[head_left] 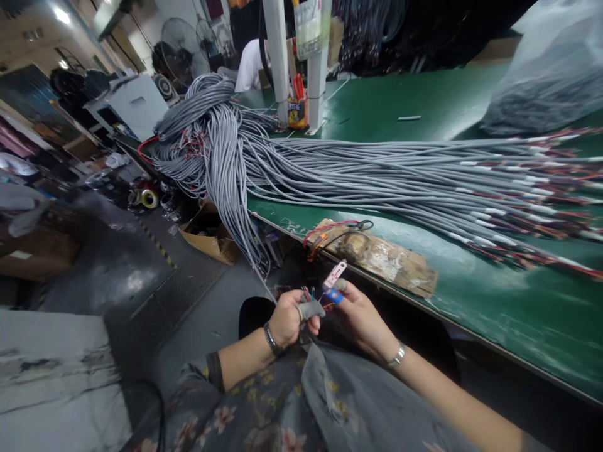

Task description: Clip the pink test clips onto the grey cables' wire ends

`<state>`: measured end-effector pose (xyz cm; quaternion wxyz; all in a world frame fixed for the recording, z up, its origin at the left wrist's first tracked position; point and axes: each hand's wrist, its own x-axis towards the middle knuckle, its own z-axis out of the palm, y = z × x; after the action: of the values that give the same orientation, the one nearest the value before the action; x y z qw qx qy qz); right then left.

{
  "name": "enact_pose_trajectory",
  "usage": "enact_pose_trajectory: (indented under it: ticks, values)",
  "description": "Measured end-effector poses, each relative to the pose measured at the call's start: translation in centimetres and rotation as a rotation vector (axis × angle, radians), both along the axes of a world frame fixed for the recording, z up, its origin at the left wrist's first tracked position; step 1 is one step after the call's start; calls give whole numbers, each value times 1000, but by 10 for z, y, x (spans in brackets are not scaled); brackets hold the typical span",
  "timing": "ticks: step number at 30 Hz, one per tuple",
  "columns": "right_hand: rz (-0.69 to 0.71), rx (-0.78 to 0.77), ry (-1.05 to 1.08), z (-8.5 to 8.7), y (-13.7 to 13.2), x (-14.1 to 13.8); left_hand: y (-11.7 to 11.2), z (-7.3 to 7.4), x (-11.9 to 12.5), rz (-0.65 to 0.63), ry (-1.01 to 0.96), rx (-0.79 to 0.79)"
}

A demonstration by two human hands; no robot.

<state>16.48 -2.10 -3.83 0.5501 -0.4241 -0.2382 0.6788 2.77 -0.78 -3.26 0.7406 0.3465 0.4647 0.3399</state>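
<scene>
My left hand (288,319) is closed around the end of a grey cable (265,285), with its thumb in a grey finger cover. Thin coloured wires (308,292) fan out of the cable end above that thumb. Just to the right, my right hand (365,317) pinches a pale pink flat tool (336,274) with a hole near its end. Blue tape or a blue cover wraps a fingertip of this hand. An orange wire runs between the two hands. The tool's working end is hidden by the fingers.
A thick bundle of grey cables (330,169) lies along the green table (518,326), its stripped ends at the right. Near the table's front edge lies a worn wooden board (386,257) with a soldering-stained lump. A cardboard box (210,235) stands on the floor at left.
</scene>
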Motion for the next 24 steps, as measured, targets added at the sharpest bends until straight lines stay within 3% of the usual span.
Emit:
enact_pose_trajectory:
  ticks: [6,12,16,24]
  values:
    - [-29,-87,62,-3,8,11,-2,9,0,122,35,121]
    - [178,-3,51,6,13,11,0,16,5,124,11,130]
    - [268,54,20,8,4,4,0,12,6,90,41,147]
    - [195,42,2,8,0,-1,-2,1,1,63,86,170]
